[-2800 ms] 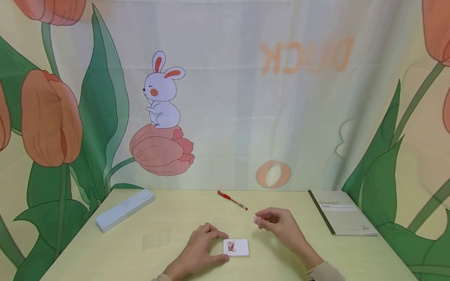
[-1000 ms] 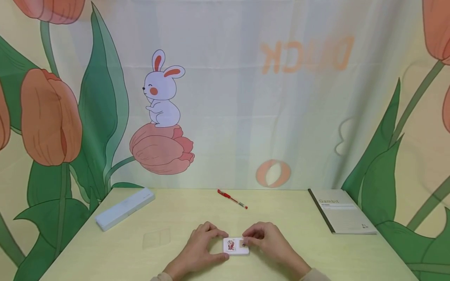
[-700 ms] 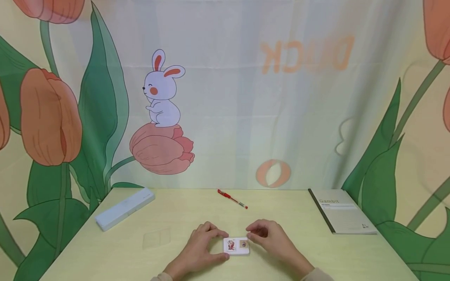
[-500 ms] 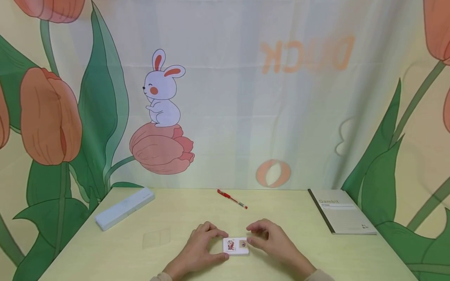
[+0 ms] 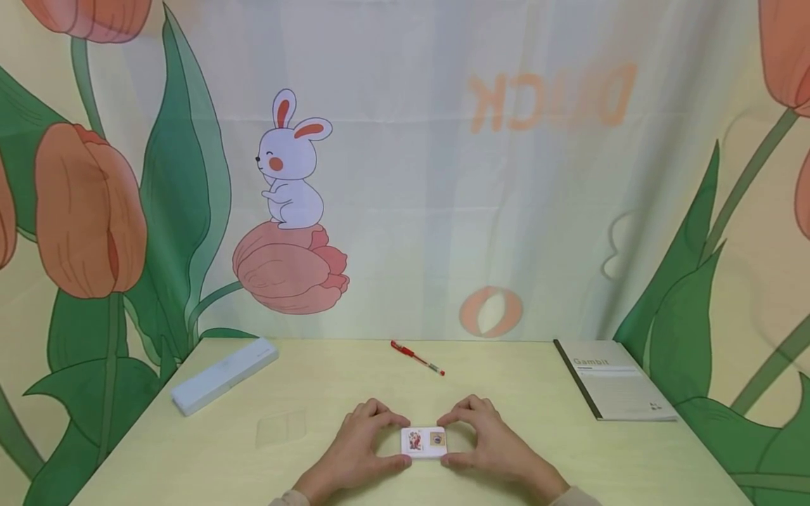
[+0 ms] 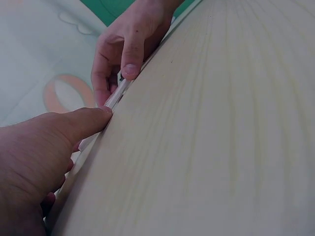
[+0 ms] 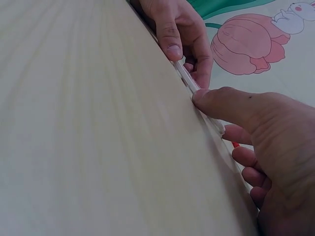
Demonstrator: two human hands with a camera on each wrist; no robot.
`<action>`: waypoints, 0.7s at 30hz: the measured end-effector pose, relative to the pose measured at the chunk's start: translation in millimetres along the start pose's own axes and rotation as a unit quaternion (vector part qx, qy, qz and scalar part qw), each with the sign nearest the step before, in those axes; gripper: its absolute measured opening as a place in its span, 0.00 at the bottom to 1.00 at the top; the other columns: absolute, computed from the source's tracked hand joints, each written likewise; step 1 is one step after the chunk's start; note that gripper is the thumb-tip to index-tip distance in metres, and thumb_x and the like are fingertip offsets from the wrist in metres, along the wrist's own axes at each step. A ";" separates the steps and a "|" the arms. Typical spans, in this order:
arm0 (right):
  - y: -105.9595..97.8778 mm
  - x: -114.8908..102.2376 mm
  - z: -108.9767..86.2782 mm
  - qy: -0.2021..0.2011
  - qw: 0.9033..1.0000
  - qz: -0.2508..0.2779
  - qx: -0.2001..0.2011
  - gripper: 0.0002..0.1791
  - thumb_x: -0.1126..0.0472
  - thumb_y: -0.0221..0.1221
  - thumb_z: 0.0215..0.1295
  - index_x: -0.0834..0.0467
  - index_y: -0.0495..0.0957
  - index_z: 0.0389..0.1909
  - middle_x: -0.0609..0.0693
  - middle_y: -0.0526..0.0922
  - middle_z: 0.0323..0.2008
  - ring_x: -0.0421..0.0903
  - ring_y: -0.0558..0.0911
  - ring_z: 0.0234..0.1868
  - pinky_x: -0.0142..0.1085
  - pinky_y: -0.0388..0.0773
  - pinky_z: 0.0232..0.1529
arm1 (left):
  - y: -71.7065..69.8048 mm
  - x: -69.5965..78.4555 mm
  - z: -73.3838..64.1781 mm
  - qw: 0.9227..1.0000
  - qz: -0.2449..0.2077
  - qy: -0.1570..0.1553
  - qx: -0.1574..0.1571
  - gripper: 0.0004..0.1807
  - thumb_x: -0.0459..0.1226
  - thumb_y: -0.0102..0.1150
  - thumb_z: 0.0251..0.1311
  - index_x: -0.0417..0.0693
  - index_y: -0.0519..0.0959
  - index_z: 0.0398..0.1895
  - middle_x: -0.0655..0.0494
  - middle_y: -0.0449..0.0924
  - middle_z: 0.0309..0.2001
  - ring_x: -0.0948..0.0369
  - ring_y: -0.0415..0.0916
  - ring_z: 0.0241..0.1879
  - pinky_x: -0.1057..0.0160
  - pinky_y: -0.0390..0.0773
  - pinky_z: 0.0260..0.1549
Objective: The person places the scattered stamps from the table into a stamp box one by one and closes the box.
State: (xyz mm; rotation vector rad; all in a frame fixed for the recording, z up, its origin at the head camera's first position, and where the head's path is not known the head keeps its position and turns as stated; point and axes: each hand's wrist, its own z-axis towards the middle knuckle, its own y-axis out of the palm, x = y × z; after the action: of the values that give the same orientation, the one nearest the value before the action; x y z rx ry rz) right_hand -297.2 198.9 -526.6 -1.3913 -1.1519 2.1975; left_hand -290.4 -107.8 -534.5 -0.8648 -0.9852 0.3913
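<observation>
In the head view a flat white rectangular slab [image 5: 427,454] lies on the table between both hands. On its left half is a small stamp-like picture of a red figure [image 5: 414,440]; a small tan square picture [image 5: 437,439] is on the right half. My left hand [image 5: 363,448] holds the slab's left end, thumb at the near corner and index finger at the far one. The right hand [image 5: 493,446] grips the right end the same way. Seen edge-on in the left wrist view, the slab [image 6: 118,94] sits low against the tabletop between the two hands.
A clear plastic rectangle [image 5: 281,429] lies left of the hands. Farther back are a pale blue long box [image 5: 225,377], a red pen [image 5: 418,358] and a notebook [image 5: 616,383] at the right. A printed curtain [image 5: 405,176] hangs behind the table.
My right hand brought the tan square picture down onto the slab's right half and let go of it. It then moved to grip the slab's right end. The left hand stayed put.
</observation>
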 end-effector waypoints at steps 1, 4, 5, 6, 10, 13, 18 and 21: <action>-0.1 -0.1 0.0 0.002 1.000 0.001 0.000 0.27 0.40 0.83 0.58 0.38 0.88 0.57 0.39 0.76 0.57 0.49 0.69 0.65 0.60 0.70 0.67 | 0.3 -0.1 -0.2 1.000 0.001 0.000 0.000 0.31 0.61 0.80 0.60 0.64 0.87 0.64 0.65 0.75 0.55 0.63 0.67 0.55 0.53 0.68 0.57; -0.2 0.3 0.2 0.005 1.000 0.002 0.000 0.26 0.39 0.83 0.58 0.37 0.88 0.56 0.39 0.76 0.57 0.49 0.69 0.65 0.60 0.71 0.67 | 0.3 0.0 -0.5 1.000 -0.001 -0.001 0.000 0.31 0.61 0.80 0.60 0.64 0.87 0.64 0.65 0.75 0.55 0.63 0.67 0.55 0.53 0.67 0.57; -0.2 0.7 0.3 0.006 1.000 0.002 -0.001 0.26 0.39 0.83 0.58 0.36 0.88 0.56 0.39 0.76 0.57 0.49 0.69 0.65 0.60 0.71 0.67 | 0.3 -0.1 -0.5 1.000 -0.001 -0.001 0.000 0.31 0.61 0.80 0.60 0.64 0.87 0.64 0.65 0.75 0.55 0.63 0.67 0.55 0.54 0.67 0.57; -0.1 1.1 0.5 0.007 1.000 0.002 -0.001 0.26 0.39 0.83 0.58 0.36 0.88 0.56 0.38 0.76 0.57 0.49 0.69 0.65 0.60 0.71 0.67 | 0.2 -0.1 -0.6 1.000 -0.002 -0.001 0.000 0.31 0.61 0.80 0.60 0.64 0.87 0.64 0.64 0.75 0.55 0.63 0.67 0.56 0.54 0.67 0.57; -0.7 2.6 1.1 0.009 1.000 0.005 -0.004 0.25 0.39 0.83 0.58 0.34 0.88 0.56 0.38 0.76 0.57 0.48 0.69 0.65 0.59 0.71 0.67 | 0.0 0.1 -0.3 1.000 -0.004 0.001 0.000 0.31 0.60 0.80 0.60 0.63 0.87 0.64 0.64 0.75 0.55 0.62 0.67 0.55 0.54 0.67 0.57; -1.5 2.6 1.3 0.010 1.000 0.008 -0.006 0.25 0.39 0.83 0.58 0.34 0.88 0.56 0.37 0.76 0.57 0.48 0.69 0.65 0.59 0.71 0.67 | -0.1 0.3 -0.3 1.000 -0.004 0.001 0.001 0.31 0.60 0.80 0.60 0.64 0.87 0.64 0.64 0.75 0.55 0.62 0.68 0.56 0.53 0.67 0.57; -1.9 2.5 1.4 0.013 1.000 0.012 -0.007 0.24 0.40 0.83 0.58 0.34 0.88 0.55 0.38 0.76 0.57 0.49 0.69 0.66 0.60 0.71 0.68 | -1.2 1.9 -0.4 1.000 -0.005 -0.004 -0.002 0.31 0.60 0.80 0.60 0.65 0.87 0.65 0.64 0.75 0.56 0.61 0.69 0.57 0.52 0.68 0.58; -1.7 3.1 1.5 0.015 1.000 0.013 -0.006 0.24 0.39 0.83 0.58 0.34 0.88 0.55 0.37 0.76 0.57 0.49 0.69 0.66 0.60 0.70 0.68 | -2.5 3.4 -0.3 1.000 -0.008 -0.006 -0.005 0.31 0.60 0.80 0.60 0.64 0.87 0.65 0.64 0.75 0.56 0.61 0.69 0.57 0.52 0.68 0.58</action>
State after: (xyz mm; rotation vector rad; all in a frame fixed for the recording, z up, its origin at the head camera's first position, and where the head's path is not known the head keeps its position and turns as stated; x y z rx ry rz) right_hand -300.2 201.2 -527.0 -1.4466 -1.1460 2.1839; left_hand -288.5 -107.3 -530.7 -0.8649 -1.0045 0.3784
